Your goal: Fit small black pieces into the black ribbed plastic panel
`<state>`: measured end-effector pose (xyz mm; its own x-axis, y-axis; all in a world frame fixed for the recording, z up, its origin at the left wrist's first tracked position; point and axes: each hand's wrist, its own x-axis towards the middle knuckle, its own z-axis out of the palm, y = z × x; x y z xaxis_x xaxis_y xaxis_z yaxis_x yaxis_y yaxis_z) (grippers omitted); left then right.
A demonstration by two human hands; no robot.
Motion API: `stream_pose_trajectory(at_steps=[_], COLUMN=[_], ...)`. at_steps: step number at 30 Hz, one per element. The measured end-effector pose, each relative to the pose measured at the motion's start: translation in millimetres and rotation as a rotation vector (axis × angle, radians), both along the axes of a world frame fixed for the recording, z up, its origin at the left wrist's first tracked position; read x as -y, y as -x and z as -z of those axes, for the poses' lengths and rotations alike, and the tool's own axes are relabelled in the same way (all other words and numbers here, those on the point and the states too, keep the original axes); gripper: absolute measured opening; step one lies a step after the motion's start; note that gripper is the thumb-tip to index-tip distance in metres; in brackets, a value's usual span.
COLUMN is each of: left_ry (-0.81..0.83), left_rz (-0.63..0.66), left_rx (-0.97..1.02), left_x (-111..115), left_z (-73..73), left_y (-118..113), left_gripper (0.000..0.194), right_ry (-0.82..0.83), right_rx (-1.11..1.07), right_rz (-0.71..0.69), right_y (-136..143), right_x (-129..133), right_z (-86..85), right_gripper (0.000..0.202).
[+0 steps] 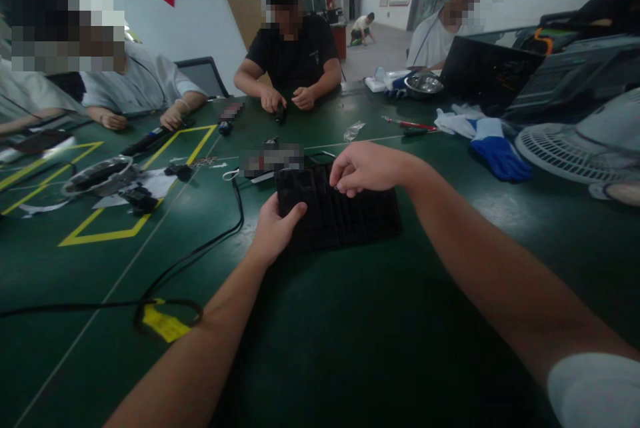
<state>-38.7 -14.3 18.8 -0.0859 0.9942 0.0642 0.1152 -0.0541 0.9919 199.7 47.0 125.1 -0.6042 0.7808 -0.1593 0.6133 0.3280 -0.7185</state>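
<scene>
In front of me is a flat black tray (pixel 320 218) with ridges that divide it into compartments. Its left end is in my left hand (pixel 274 231), thumb on top and fingers hidden beneath. Over the tray's far middle edge hovers my right hand (pixel 367 169), its thumb and forefinger pinched together. Whatever sits at those fingertips is too small to make out. Just beyond the tray lies a partly blurred device (pixel 273 160) with a black cable (pixel 239 211) beside it.
Green table (pixel 400 321) with yellow tape outlines. A metal ring part (pixel 100 175) lies left; a screwdriver (pixel 413 125), blue-and-white gloves (pixel 493 145), a metal bowl (pixel 424 84) and a white fan (pixel 583 138) are to the right. Several people sit around the table.
</scene>
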Motion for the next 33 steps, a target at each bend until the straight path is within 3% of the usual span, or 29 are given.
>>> stream_pose_trajectory(at_steps=[10,33], left_ry=[0.002,-0.005], left_rz=[0.008,0.007], left_rx=[0.019,0.007], left_x=[0,2], left_z=[0.1,-1.2], left_y=[0,0], left_gripper=[0.052,0.050], right_ry=[-0.148,-0.330], right_rx=[0.119,0.182], right_rz=[0.023,0.064], right_y=[7,16], right_x=[12,17], right_z=[-10.4,-4.9], right_gripper=[0.024,0.020])
